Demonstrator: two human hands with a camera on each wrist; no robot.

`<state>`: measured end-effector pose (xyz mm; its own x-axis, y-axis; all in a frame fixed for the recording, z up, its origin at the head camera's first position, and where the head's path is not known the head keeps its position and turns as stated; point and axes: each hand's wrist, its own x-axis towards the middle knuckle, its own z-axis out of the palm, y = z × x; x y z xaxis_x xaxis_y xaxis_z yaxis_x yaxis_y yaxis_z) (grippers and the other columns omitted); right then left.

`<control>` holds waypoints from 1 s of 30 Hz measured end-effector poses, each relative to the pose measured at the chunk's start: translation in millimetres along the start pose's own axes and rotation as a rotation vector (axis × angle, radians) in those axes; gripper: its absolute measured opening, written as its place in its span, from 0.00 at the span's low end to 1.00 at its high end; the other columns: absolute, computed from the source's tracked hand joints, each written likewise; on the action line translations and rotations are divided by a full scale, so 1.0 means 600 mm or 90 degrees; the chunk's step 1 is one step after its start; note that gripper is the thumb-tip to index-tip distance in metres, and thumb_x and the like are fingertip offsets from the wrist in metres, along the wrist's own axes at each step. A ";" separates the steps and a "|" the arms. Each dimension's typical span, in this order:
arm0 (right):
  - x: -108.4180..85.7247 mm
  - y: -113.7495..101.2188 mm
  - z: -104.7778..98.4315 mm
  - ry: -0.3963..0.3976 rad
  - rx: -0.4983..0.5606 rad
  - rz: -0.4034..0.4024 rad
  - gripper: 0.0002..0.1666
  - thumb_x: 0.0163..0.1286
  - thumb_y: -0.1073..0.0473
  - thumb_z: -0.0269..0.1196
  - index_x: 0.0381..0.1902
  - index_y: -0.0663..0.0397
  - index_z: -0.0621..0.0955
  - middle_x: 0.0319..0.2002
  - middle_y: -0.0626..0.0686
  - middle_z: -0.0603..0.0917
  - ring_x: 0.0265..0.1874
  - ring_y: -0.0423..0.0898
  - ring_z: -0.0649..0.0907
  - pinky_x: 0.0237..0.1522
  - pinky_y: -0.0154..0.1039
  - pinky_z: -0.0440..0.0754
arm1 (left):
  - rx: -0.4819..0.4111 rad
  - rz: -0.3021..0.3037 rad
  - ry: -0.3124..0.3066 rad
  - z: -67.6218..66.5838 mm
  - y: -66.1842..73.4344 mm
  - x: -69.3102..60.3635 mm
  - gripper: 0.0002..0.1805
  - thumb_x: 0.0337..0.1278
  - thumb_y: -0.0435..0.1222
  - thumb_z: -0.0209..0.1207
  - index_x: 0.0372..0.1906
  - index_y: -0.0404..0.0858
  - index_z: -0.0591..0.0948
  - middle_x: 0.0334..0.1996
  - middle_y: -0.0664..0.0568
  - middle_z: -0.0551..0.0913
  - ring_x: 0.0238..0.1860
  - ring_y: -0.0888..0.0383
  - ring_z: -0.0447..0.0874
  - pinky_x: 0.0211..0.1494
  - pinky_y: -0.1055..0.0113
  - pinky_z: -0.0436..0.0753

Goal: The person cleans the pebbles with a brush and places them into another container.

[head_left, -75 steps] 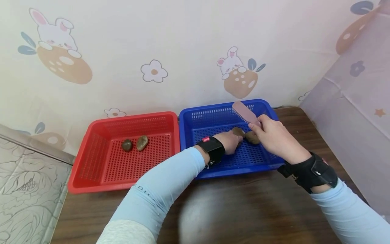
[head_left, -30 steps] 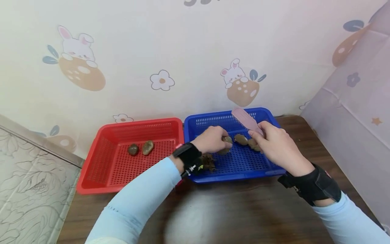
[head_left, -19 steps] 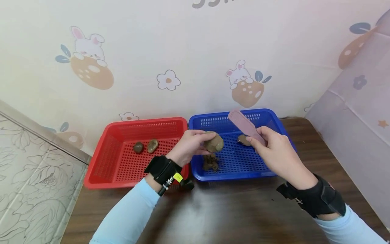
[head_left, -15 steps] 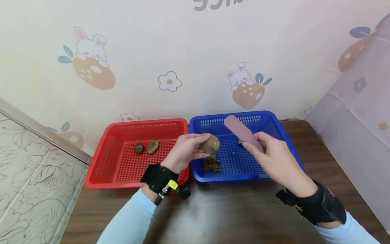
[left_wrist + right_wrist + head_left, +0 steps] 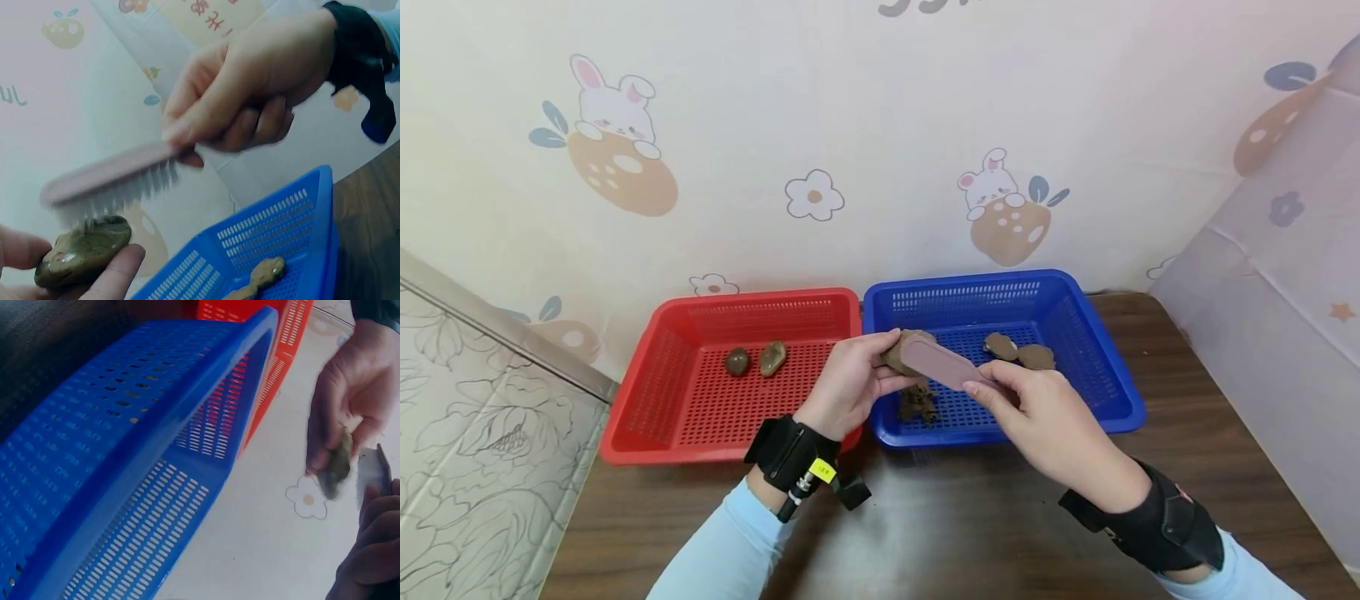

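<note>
My left hand (image 5: 850,379) grips a mud-smeared stone (image 5: 84,253) between thumb and fingers, above the left side of the blue basket (image 5: 1093,367). In my right hand (image 5: 1037,417) is a pink scrubbing brush (image 5: 943,362), held by its handle. Its pale bristles (image 5: 119,197) point down at the stone's top and appear to meet it in the left wrist view, slightly blurred. Part of the stone's surface there is wet, dark green and bare, while brown mud coats the near side. From the head view the brush back covers part of the stone.
Two brown, muddy stones (image 5: 1036,357) lie in the blue basket, with a clump of mud (image 5: 917,404) at its front left. Beside it stands a red basket (image 5: 647,400), holding a round dark stone (image 5: 737,362) and an oval one (image 5: 772,358). Both baskets are on a wooden table (image 5: 940,517).
My left hand has lifted a stone out of the blue basket and moved left with it, uncovering the mud clump. The brush has come down and left onto the stone.
</note>
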<state>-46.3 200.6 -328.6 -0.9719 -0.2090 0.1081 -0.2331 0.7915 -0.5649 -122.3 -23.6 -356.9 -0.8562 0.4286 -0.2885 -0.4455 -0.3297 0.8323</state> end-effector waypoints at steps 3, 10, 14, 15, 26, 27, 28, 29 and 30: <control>0.003 -0.001 0.006 0.007 -0.017 -0.003 0.18 0.69 0.37 0.49 0.43 0.37 0.79 0.16 0.42 0.69 0.12 0.36 0.67 0.13 0.30 0.62 | -0.017 0.010 -0.020 0.007 0.001 -0.004 0.17 0.67 0.42 0.50 0.53 0.38 0.80 0.50 0.42 0.83 0.50 0.48 0.83 0.50 0.57 0.82; 0.019 0.003 0.010 0.065 -0.060 -0.020 0.19 0.69 0.39 0.52 0.45 0.43 0.80 0.16 0.43 0.69 0.14 0.37 0.68 0.13 0.30 0.61 | 0.000 0.033 -0.006 0.007 0.002 -0.009 0.17 0.66 0.42 0.51 0.53 0.40 0.80 0.50 0.42 0.83 0.49 0.48 0.84 0.49 0.57 0.82; 0.028 0.007 0.014 0.071 -0.070 -0.011 0.19 0.69 0.41 0.53 0.45 0.45 0.81 0.17 0.44 0.71 0.14 0.38 0.68 0.13 0.31 0.61 | 0.012 0.040 0.016 0.003 -0.003 -0.007 0.16 0.66 0.41 0.52 0.52 0.40 0.81 0.48 0.41 0.83 0.47 0.47 0.85 0.48 0.57 0.83; 0.029 0.008 0.015 0.070 -0.070 -0.006 0.19 0.69 0.41 0.54 0.45 0.45 0.81 0.17 0.45 0.71 0.15 0.38 0.68 0.12 0.31 0.61 | 0.016 0.042 0.020 0.002 -0.005 -0.006 0.16 0.66 0.41 0.52 0.52 0.40 0.81 0.48 0.41 0.83 0.46 0.47 0.85 0.48 0.57 0.83; 0.030 0.005 0.003 0.023 0.022 0.028 0.22 0.68 0.38 0.52 0.47 0.43 0.80 0.21 0.48 0.73 0.17 0.41 0.70 0.12 0.32 0.64 | 0.013 0.048 0.040 -0.005 -0.008 -0.008 0.16 0.65 0.42 0.53 0.52 0.39 0.80 0.48 0.41 0.83 0.46 0.48 0.85 0.47 0.58 0.83; 0.029 0.005 0.000 0.017 0.037 0.031 0.22 0.67 0.37 0.52 0.47 0.42 0.80 0.21 0.48 0.73 0.17 0.41 0.71 0.12 0.32 0.64 | 0.009 0.049 0.039 -0.005 -0.007 -0.009 0.16 0.65 0.42 0.53 0.52 0.39 0.80 0.49 0.42 0.83 0.47 0.48 0.85 0.47 0.58 0.83; 0.027 0.004 -0.001 0.012 0.046 0.030 0.21 0.67 0.37 0.52 0.47 0.41 0.80 0.20 0.48 0.72 0.17 0.42 0.70 0.12 0.32 0.64 | 0.005 0.048 0.038 -0.006 -0.007 -0.009 0.16 0.65 0.42 0.53 0.52 0.39 0.81 0.48 0.42 0.83 0.47 0.48 0.85 0.47 0.58 0.83; 0.025 0.003 -0.001 0.007 0.048 0.028 0.21 0.67 0.37 0.52 0.47 0.41 0.80 0.20 0.48 0.72 0.16 0.41 0.70 0.12 0.33 0.63 | 0.003 0.046 0.038 -0.006 -0.005 -0.010 0.16 0.65 0.42 0.53 0.52 0.39 0.81 0.48 0.42 0.84 0.47 0.48 0.85 0.47 0.57 0.83; 0.024 0.003 0.000 0.006 0.045 0.023 0.21 0.67 0.37 0.52 0.46 0.40 0.80 0.19 0.47 0.71 0.16 0.41 0.70 0.12 0.32 0.63 | 0.002 0.043 0.037 -0.006 -0.004 -0.011 0.16 0.65 0.42 0.53 0.52 0.39 0.81 0.48 0.42 0.84 0.47 0.48 0.85 0.47 0.57 0.83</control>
<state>-60.7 198.9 -328.2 -0.9800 -0.1753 0.0946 -0.1955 0.7560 -0.6247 -116.5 -28.7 -358.8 -0.8981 0.3563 -0.2578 -0.3850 -0.3537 0.8524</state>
